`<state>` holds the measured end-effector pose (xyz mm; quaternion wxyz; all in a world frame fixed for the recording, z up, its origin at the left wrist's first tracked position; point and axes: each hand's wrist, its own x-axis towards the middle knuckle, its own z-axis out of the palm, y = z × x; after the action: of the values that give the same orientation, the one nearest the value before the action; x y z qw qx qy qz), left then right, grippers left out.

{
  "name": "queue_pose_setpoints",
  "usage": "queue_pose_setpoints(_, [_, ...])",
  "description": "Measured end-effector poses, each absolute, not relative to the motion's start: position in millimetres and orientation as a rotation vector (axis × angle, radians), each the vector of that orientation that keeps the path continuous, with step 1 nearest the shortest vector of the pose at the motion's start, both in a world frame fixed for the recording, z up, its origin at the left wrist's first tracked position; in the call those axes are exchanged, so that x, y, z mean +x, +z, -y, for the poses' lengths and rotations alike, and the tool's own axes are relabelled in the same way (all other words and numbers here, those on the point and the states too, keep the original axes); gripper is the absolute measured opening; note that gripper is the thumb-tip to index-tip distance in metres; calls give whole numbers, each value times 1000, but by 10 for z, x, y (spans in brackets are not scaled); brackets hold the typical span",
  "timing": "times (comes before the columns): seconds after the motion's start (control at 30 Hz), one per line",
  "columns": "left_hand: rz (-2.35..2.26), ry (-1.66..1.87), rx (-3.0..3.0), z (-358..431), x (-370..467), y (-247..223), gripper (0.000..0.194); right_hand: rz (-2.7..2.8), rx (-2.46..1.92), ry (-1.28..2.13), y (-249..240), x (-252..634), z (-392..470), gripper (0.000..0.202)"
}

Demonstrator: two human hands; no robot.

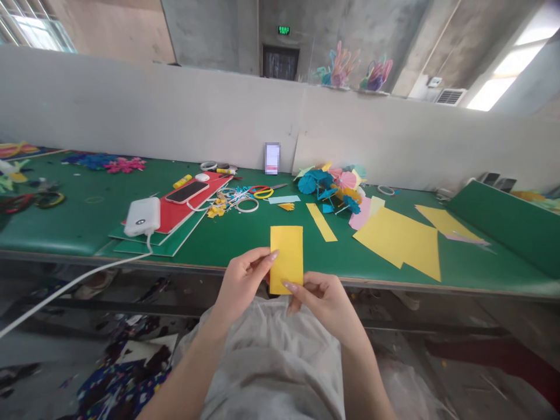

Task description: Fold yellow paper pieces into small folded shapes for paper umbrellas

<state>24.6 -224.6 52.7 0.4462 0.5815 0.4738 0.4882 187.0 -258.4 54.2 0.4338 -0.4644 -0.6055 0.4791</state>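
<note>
A small upright yellow paper rectangle [287, 256] is held at the table's front edge, over my lap. My left hand [247, 277] pinches its left edge between thumb and fingers. At its lower right corner my right hand [321, 297] grips it, thumb in front and fingers partly hidden behind. Beyond it lies a narrow yellow strip [321, 222]. A large yellow sheet [400, 239] with a notched edge rests to the right.
Scissors [262, 192], paper scraps and a tape roll [247, 205] lie mid-table. Left are a white power bank [142, 216] with a cable, a phone [188, 192] and a red board [172, 214]. Paper flowers [315, 181] sit right of centre; a phone [272, 158] leans on the wall.
</note>
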Motion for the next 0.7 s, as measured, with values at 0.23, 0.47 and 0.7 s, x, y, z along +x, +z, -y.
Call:
queue_pose_setpoints(0.23, [-1165,1207,1434,2270,236,540,26,1410,-1152,1234,558,1849,2641,28])
queue_pose_setpoints(0.47, [-1149,1217,1408,2295,240,562,26,1354,-1142,1261,563,1833,2648,29])
queue_pose_setpoints(0.7, [-1129,1230,1424,2296,249,569,24,1394,-1126,1270,569,1862,2660,31])
